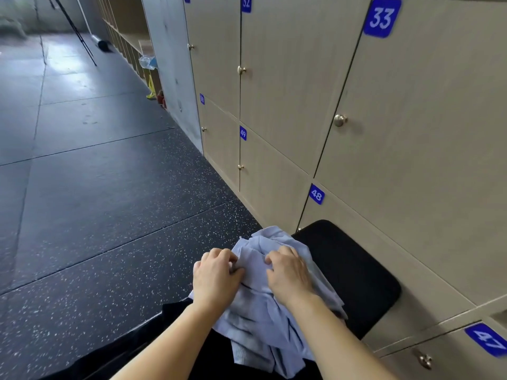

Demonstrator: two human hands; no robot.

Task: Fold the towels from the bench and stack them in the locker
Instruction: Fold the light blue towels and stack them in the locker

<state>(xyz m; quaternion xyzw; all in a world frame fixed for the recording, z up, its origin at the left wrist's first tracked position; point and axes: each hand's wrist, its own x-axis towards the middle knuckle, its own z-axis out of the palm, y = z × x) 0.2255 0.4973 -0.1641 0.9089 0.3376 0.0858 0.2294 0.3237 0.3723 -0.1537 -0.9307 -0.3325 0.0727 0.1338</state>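
A crumpled heap of pale blue towels (263, 319) lies on the near end of a black padded bench (354, 267) beside the lockers. My left hand (214, 278) pinches a fold at the heap's left edge. My right hand (288, 272) grips the cloth on top, fingers curled into it. The two hands sit close together, a short gap of fabric between them. The wall of beige lockers (411, 133) rises on the right, all doors in view shut.
Locker doors carry blue number plates 33 (382, 17), 48 (316, 193) and 47 (488, 338), each with a round metal knob (340, 120). Dark speckled rubber floor (96, 215) stretches left. A tripod and open cubby shelves stand far back.
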